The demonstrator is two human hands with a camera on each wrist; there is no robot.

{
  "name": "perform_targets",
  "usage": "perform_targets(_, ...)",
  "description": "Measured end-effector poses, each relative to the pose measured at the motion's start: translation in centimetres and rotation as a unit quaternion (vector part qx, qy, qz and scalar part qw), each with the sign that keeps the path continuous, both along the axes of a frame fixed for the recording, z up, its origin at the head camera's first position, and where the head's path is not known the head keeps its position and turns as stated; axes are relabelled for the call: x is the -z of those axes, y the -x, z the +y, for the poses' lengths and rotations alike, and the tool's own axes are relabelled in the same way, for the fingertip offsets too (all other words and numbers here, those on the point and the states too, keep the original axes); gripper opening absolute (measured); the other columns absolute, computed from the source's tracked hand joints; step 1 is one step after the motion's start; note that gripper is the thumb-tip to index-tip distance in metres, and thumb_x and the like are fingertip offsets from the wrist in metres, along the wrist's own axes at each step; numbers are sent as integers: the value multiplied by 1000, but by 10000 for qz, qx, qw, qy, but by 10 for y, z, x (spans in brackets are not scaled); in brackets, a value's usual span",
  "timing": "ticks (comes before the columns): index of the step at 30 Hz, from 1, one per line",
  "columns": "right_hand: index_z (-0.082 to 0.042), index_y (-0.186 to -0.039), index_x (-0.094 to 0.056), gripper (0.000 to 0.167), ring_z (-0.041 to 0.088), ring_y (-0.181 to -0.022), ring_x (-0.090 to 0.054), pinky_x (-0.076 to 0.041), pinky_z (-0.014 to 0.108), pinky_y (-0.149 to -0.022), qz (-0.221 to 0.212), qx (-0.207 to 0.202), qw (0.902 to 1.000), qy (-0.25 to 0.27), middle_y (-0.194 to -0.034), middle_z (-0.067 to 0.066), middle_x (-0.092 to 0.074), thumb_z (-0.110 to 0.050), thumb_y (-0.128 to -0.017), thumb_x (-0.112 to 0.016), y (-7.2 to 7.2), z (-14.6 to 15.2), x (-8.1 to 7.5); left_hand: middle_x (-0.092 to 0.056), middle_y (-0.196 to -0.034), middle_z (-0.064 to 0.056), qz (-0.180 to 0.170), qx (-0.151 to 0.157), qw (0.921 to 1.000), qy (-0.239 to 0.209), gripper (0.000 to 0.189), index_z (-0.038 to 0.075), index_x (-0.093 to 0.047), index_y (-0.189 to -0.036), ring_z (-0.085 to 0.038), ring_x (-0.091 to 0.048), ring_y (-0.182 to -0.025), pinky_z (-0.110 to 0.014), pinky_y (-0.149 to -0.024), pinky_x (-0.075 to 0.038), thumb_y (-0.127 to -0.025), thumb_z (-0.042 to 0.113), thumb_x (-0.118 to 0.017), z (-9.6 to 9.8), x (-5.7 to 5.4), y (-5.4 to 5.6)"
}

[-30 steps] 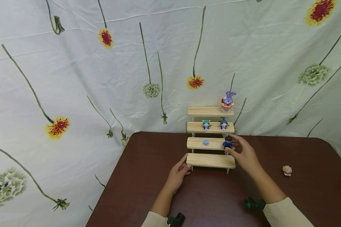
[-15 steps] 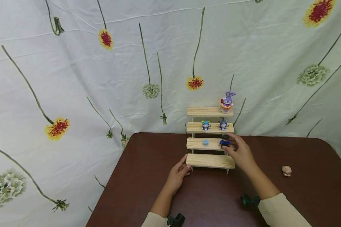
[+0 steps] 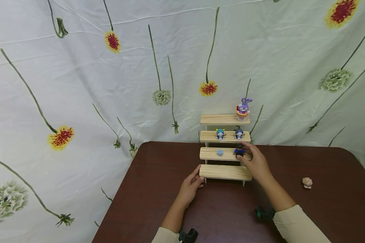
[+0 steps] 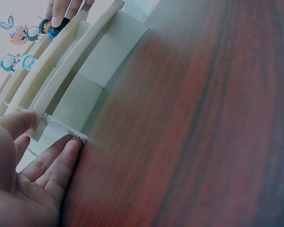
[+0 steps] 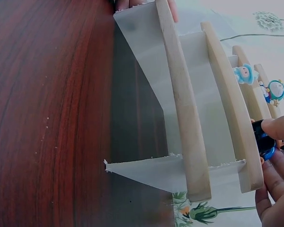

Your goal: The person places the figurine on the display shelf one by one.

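Observation:
A stepped wooden display shelf (image 3: 225, 171) with clear side supports stands on the table. My left hand (image 3: 189, 187) holds its lower left end, thumb against the bottom board and fingertips at the clear side panel in the left wrist view. With thumb and fingers, my right hand (image 3: 258, 163) pinches a dark-haired toy figure (image 3: 239, 152) in blue and black, upright at the right end of the second board from the bottom. On that same board sits a small light-blue figurine (image 3: 220, 153). The right wrist view shows my thumb on the toy figure's black part (image 5: 263, 137).
Two small blue-and-white figurines (image 3: 220, 134) stand on the third board. A purple rabbit figurine (image 3: 243, 109) is on the top board's right end. To the right, a pink pig figurine (image 3: 307, 183) lies on the dark table (image 3: 337, 216). A flowered cloth (image 3: 124, 74) hangs behind.
My right hand has brought the toy figure slightly left, from the board's right edge further onto the second board. The left hand has stayed at the shelf's end.

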State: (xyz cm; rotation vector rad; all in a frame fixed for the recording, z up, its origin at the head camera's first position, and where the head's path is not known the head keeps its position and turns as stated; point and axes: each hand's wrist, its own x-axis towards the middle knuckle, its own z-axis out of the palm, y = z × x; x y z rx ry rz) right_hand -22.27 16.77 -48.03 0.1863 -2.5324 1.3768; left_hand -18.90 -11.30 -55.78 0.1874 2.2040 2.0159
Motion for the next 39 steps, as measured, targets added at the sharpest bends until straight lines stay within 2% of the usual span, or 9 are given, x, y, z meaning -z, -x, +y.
perform_targets(6, -10, -148, -47, 60, 39, -127, -57, -49, 57, -104, -79, -23, 10000, 33, -136, 20, -59, -9, -94, -72, 0, 0, 0, -67, -121, -22, 1, 8, 10000, 28, 60, 20, -37, -158, -29, -65, -116, -34, -97, -59, -103, 26, -60, 0, -1, -1)
perform_targets(15, -10, -149, -46, 60, 39, -128, -57, -52, 54, -99, -121, -76, 9999, 84, -138, 21, -59, -9, -94, -72, 1, 1, 1, -66, -123, -22, -9, 55, 10000, -21, 60, 23, -37, -158, -30, -64, -119, -36, -99, -58, -103, 27, -60, -1, -4, -2)
perform_targets(39, -9, -150, -43, 61, 39, -132, -54, -50, 57, -103, -242, -200, 9993, 224, -142, 21, -53, -11, -96, -70, 0, 3, 2, -67, -122, -22, -27, 8, 10000, -80, 59, 22, -39, -157, -29, -64, -116, -35, -97, -59, -103, 24, -61, 0, -2, -1)
